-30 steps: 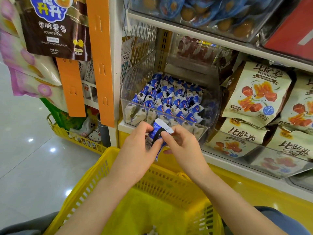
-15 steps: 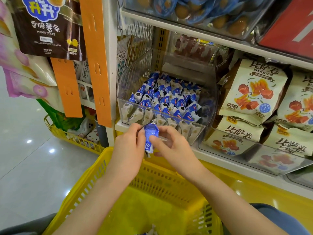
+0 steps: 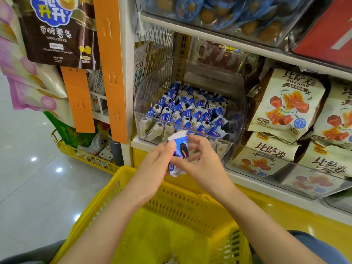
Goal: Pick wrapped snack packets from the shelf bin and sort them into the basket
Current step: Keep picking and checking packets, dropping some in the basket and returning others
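Centre frame, the left hand (image 3: 154,164) and right hand (image 3: 202,162) both pinch one blue packet (image 3: 180,147), long axis upright, above the yellow basket (image 3: 171,212)'s far rim.

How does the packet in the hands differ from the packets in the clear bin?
The held packet is single, gripped by the left hand and right hand in front of the clear bin; the bin packets lie packed in rows inside it. The held packet is roughly upright; the bin packets lean, overlapping. Both have blue-and-white wrappers.
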Demonstrator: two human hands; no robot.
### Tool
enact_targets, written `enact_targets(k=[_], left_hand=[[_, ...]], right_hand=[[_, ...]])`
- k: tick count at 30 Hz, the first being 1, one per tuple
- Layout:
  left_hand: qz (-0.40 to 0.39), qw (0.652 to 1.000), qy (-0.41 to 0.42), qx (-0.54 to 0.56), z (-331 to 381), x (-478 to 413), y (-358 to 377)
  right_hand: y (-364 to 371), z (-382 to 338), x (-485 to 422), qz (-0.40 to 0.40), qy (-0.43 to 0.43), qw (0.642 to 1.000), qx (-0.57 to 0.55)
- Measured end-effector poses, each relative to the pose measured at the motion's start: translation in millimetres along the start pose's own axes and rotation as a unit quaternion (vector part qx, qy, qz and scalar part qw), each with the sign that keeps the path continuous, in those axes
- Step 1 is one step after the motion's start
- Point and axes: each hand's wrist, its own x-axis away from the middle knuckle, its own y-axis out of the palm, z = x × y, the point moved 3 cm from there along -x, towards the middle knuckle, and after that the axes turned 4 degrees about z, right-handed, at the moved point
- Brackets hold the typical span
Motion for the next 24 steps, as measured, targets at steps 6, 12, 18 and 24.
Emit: enact_targets(k=[6,12,18,24], left_hand=[[0.063,0.997,0.012,-0.03,3,-4,-5],[-0.015,0.996,0.046,-0.074,8,-2,-6],[-0.061,0.998,0.012,-0.017,10,2,-6],[-0.022,1.0,0.017,0.013,9,0,-7]], right_hand=[[2,-7,0,-0.084,-0.076,0.993,0.043],[-16,-12,-7,-0.047,-0.044,0.998,-0.024],[-18,-10,-6,-0.003,0.017,0.995,-0.095],[-14,-10,-6,-0.023,0.075,0.982,-0.174]])
